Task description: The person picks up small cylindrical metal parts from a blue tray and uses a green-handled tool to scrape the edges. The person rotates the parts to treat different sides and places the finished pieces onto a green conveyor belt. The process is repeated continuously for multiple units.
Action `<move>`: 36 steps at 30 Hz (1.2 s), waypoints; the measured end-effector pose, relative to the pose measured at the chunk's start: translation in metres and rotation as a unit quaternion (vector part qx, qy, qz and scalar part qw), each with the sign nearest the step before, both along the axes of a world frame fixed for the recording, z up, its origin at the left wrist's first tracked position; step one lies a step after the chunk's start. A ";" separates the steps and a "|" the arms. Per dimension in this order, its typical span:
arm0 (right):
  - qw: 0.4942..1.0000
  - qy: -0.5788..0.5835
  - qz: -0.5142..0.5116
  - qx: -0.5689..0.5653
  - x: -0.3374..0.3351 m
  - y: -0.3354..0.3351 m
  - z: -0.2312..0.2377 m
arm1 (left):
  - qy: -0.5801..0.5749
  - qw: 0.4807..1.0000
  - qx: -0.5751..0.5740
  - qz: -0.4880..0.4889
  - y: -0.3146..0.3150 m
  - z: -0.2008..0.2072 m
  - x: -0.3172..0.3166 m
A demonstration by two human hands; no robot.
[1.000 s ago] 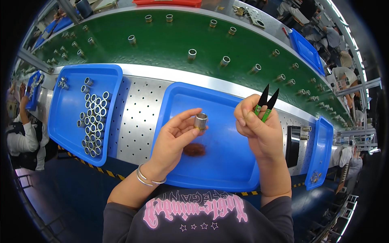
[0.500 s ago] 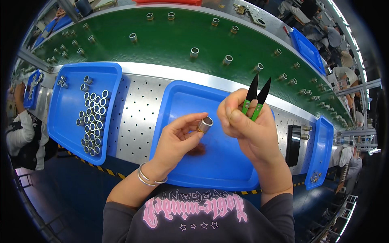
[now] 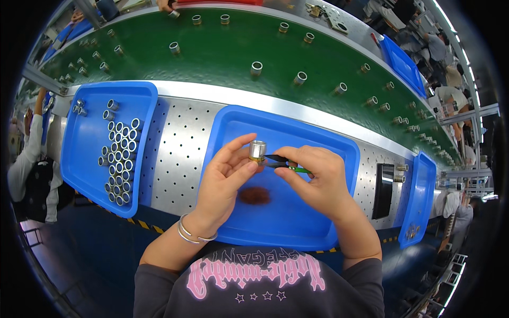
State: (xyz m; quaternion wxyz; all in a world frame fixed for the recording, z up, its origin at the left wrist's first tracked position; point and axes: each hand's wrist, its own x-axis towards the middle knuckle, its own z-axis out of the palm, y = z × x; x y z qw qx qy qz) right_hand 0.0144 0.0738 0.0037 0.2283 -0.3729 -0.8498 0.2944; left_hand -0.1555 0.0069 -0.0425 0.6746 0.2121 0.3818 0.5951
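Bright, smooth metal on the short tube [image 3: 257, 149], a polished gleam along its wall, and here come the snips [image 3: 277, 158]: dark, matt metal blades! Below, the tray [image 3: 297, 225], smooth blue plastic with a soft sheen, bearing a rough-looking rust-brown patch [image 3: 255, 195]. Glossy green on the conveyor belt [image 3: 212, 63], dull silvery metal on the perforated bench [image 3: 183, 143], shiny metal for the bangle [image 3: 183, 231], matt dark cloth for the shirt [image 3: 212, 305]!

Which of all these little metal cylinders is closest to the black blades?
The metal cylinder in the left hand: the snips in the right hand point at its lower end; all others are farther off.
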 end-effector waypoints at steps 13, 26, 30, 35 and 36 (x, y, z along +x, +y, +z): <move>0.999 0.029 -0.018 0.023 0.002 -0.002 -0.008 | 0.021 0.999 0.030 -0.001 -0.002 -0.002 0.003; 0.999 0.050 -0.016 0.007 0.003 -0.002 -0.007 | 0.018 0.999 0.030 0.000 -0.002 0.000 0.004; 0.999 0.002 0.004 0.032 0.005 -0.002 -0.004 | 0.017 0.999 0.031 0.006 -0.002 -0.001 0.004; 0.988 0.113 -0.058 -0.082 0.002 -0.002 -0.008 | 0.056 0.998 0.035 -0.003 -0.004 0.001 0.003; 0.982 0.132 -0.070 -0.116 0.003 -0.001 -0.009 | 0.073 0.997 0.039 -0.005 -0.004 0.001 0.003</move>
